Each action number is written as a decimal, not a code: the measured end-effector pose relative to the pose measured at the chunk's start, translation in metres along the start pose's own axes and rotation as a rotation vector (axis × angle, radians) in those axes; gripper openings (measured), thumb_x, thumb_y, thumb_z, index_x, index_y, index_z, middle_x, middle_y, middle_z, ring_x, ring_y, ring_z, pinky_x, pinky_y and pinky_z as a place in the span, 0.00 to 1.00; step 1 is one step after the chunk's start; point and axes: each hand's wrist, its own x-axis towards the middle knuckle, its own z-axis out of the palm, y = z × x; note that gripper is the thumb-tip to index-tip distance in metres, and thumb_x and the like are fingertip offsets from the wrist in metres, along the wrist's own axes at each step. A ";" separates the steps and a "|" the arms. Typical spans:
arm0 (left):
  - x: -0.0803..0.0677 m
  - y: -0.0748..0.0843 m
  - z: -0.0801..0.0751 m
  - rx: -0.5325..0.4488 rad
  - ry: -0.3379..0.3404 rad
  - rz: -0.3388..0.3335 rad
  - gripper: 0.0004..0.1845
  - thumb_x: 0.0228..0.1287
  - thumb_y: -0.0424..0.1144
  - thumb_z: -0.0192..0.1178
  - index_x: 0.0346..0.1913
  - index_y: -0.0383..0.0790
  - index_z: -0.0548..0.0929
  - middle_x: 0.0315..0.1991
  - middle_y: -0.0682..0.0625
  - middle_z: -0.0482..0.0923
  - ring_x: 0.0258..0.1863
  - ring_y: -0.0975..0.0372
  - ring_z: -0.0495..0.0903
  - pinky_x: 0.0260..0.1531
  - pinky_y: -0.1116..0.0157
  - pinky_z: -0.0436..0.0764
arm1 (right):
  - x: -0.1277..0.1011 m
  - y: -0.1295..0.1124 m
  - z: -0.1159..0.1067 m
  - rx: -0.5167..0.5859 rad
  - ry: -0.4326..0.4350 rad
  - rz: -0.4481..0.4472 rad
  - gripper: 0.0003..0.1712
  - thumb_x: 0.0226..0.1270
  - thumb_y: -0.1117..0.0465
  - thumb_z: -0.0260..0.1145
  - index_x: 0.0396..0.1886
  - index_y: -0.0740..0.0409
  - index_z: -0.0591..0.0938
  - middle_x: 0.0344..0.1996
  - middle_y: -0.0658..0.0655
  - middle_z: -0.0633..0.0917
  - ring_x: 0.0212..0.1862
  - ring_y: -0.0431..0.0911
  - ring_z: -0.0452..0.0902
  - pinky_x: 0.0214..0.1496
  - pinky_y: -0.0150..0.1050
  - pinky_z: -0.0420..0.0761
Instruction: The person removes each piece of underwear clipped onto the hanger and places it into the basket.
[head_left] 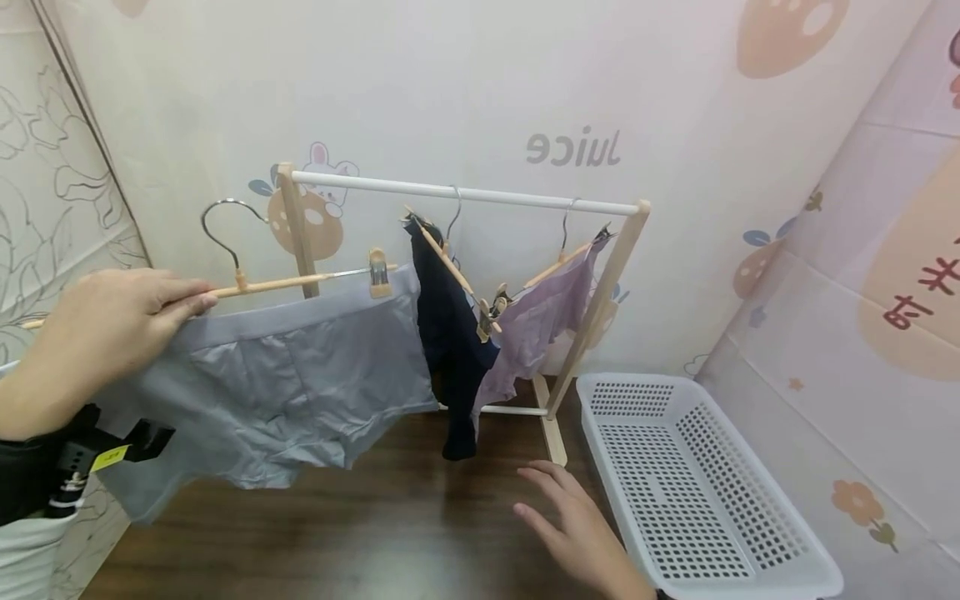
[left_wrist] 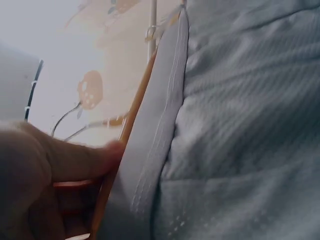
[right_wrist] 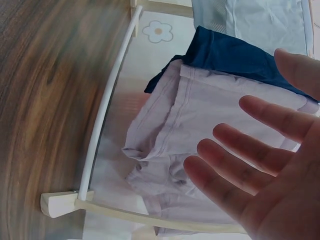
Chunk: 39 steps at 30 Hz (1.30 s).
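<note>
With finger and thumb, my left hand (head_left: 123, 329) pinches the wooden bar of a clip hanger (head_left: 281, 285). Grey underpants (head_left: 300, 375) hang from its clips, and the metal hook stands free of the rail, left of the rack. In the left wrist view the fingertips grip the bar beside the grey waistband (left_wrist: 150, 150). My right hand (head_left: 573, 533) is held in the air left of the basket, fingers spread, touching nothing. Dark navy underpants (head_left: 450, 333) and pale purple underpants (head_left: 547, 300) hang on the rack from clip hangers; the right wrist view shows both beyond my spread fingers.
The small rack has a white rail (head_left: 510, 197) and wooden side posts (head_left: 600, 308). A white perforated basket (head_left: 663, 454) stands at the right on the dark wooden surface (head_left: 360, 517). Printed cloth walls (head_left: 420, 92) enclose the back and sides.
</note>
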 end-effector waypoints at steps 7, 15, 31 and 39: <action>-0.012 -0.002 0.006 -0.006 -0.043 0.112 0.10 0.63 0.37 0.64 0.42 0.33 0.88 0.36 0.38 0.86 0.36 0.41 0.84 0.35 0.42 0.78 | -0.002 0.004 -0.005 -0.001 0.057 -0.025 0.23 0.60 0.56 0.72 0.56 0.48 0.81 0.54 0.44 0.80 0.56 0.44 0.78 0.54 0.47 0.80; -0.025 0.006 0.015 -0.058 0.088 0.237 0.28 0.74 0.57 0.46 0.37 0.39 0.89 0.28 0.47 0.85 0.28 0.48 0.83 0.27 0.46 0.79 | -0.001 0.009 -0.020 0.003 0.086 -0.001 0.22 0.62 0.56 0.70 0.56 0.51 0.80 0.54 0.49 0.81 0.57 0.48 0.78 0.53 0.51 0.80; -0.029 0.050 0.037 -0.188 0.223 0.428 0.34 0.76 0.59 0.37 0.33 0.40 0.88 0.27 0.54 0.85 0.24 0.60 0.83 0.24 0.60 0.78 | -0.004 0.018 -0.035 -0.015 0.162 0.002 0.22 0.59 0.61 0.72 0.54 0.58 0.81 0.52 0.52 0.84 0.54 0.50 0.79 0.53 0.47 0.78; -0.024 0.072 0.053 -0.334 0.194 0.449 0.29 0.76 0.56 0.41 0.37 0.41 0.88 0.29 0.56 0.86 0.28 0.63 0.83 0.27 0.63 0.77 | -0.007 0.019 -0.048 -0.018 0.176 0.041 0.22 0.62 0.61 0.70 0.56 0.58 0.80 0.53 0.54 0.84 0.54 0.51 0.79 0.52 0.37 0.80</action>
